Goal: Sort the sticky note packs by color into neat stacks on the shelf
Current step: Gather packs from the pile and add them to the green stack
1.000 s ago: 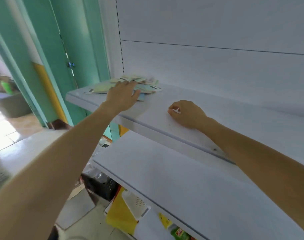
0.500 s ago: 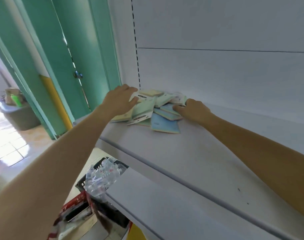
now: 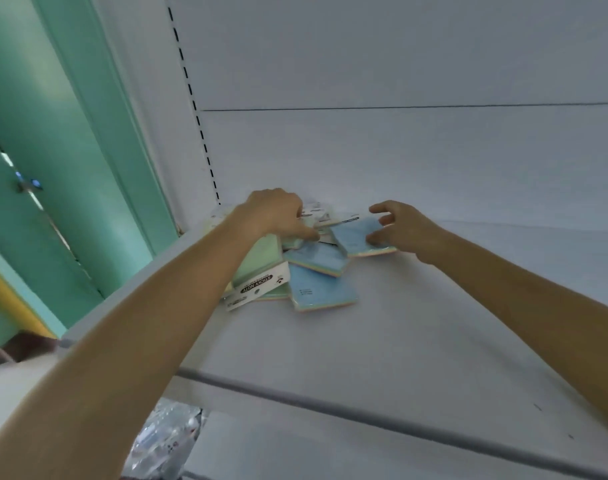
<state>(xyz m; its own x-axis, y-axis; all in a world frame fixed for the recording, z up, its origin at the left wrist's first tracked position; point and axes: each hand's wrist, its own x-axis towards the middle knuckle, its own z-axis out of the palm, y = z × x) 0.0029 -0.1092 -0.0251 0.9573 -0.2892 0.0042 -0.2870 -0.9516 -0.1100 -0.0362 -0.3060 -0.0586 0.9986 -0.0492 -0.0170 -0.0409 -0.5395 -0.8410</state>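
A loose pile of sticky note packs lies in the back left corner of the white shelf [image 3: 417, 323]. One blue pack [image 3: 325, 289] lies flat at the front of the pile, a second blue pack [image 3: 318, 257] overlaps it, and a green pack [image 3: 261, 258] with a white "STICKY NOTE" header sits at the left. My right hand [image 3: 404, 230] grips a third blue pack [image 3: 354, 233] by its right edge, thumb under and fingers over. My left hand [image 3: 278, 214] rests on top of the pile with fingers pressed on packs, partly hiding them.
The white back panel [image 3: 399, 150] rises right behind the pile, with a slotted upright [image 3: 198, 123] at the left. A green door frame [image 3: 88, 150] stands left of the shelf. A lower shelf [image 3: 295, 452] and a clear plastic bag [image 3: 164, 441] show below.
The view moved closer to the pile. My right hand shifted right and closed on a blue pack at the pile's right side. My left hand moved from the pile's left edge onto its top.
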